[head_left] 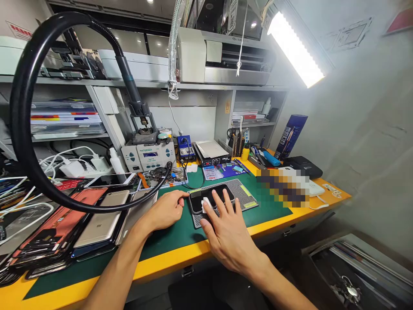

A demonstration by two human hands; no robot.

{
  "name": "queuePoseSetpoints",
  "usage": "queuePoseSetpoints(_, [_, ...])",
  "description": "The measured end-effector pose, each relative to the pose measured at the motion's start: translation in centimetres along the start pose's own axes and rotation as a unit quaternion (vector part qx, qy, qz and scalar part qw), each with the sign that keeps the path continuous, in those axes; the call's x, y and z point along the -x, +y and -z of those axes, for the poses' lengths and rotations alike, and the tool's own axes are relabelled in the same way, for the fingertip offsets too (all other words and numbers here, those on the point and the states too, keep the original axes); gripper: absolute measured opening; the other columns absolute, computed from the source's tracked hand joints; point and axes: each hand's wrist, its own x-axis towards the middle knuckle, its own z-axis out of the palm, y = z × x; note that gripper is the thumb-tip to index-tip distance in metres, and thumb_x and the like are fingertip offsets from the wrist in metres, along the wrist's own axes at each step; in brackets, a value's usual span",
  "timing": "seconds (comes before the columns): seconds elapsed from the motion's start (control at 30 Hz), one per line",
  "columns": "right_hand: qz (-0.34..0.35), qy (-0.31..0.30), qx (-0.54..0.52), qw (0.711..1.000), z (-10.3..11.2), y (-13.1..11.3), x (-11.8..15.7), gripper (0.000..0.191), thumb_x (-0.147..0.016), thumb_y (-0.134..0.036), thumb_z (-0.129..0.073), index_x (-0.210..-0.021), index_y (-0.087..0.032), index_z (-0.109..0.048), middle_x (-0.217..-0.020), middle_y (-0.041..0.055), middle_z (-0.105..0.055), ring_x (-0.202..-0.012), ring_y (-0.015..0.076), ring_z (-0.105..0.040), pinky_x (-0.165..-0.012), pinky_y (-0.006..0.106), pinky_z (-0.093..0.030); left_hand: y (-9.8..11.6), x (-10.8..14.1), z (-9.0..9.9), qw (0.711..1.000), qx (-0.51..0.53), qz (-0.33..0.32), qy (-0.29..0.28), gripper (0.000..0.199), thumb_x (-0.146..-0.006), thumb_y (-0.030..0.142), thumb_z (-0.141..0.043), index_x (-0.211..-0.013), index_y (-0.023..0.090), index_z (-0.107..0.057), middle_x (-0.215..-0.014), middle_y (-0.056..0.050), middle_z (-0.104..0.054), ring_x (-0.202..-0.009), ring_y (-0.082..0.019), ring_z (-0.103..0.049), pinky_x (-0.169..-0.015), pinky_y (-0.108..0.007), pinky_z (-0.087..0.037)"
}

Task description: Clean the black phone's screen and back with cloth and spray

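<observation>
A black phone (196, 199) lies face up on a perforated grey plate (247, 196) on the green mat (174, 247). My right hand (226, 228) is spread over the phone's right part, with fingertips on the screen. Beneath its index finger is a small white cloth or tissue (204, 207), pressed on the glass. At the phone's left edge is my left hand (167, 209); its index finger points to the phone's corner and the other fingers are curled in. Nothing can be seen inside that curled hand.
Stacked phones and phone parts (100, 219) fill the left side. A black flexible hose (19, 107) loops above them. A soldering station (185, 148), yellow bottle (245, 153) and blue tool (271, 158) stand behind. A lit lamp (295, 49) hangs upper right.
</observation>
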Motion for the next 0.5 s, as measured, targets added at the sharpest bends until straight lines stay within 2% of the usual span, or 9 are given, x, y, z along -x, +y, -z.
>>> queuePoseSetpoints(0.2, [0.042, -0.013, -0.035, 0.998, -0.1, -1.6, -1.1, 0.053, -0.105, -0.050, -0.028, -0.149, -0.029, -0.046, -0.166, 0.0075, -0.022, -0.153, 0.0393, -0.009, -0.116, 0.071, -0.014, 0.0, -0.1, -0.1, 1.000, 0.002, 0.002, 0.001, 0.045, -0.082, 0.012, -0.043, -0.122, 0.016, -0.064, -0.098, -0.006, -0.069, -0.082, -0.018, -0.062, -0.076, -0.028, -0.045])
queuePoseSetpoints(0.5, [0.033, -0.019, -0.044, 0.998, -0.6, -1.6, -4.5, 0.057, -0.105, -0.051, -0.023, -0.151, -0.025, -0.043, -0.164, 0.0125, -0.027, -0.152, 0.0421, -0.010, -0.114, 0.073, -0.013, -0.6, -0.3, -0.2, 1.000, 0.007, -0.015, 0.002, 0.048, -0.083, 0.012, -0.041, -0.126, 0.018, -0.060, -0.087, -0.002, -0.065, -0.075, -0.017, -0.058, -0.070, -0.027, -0.042])
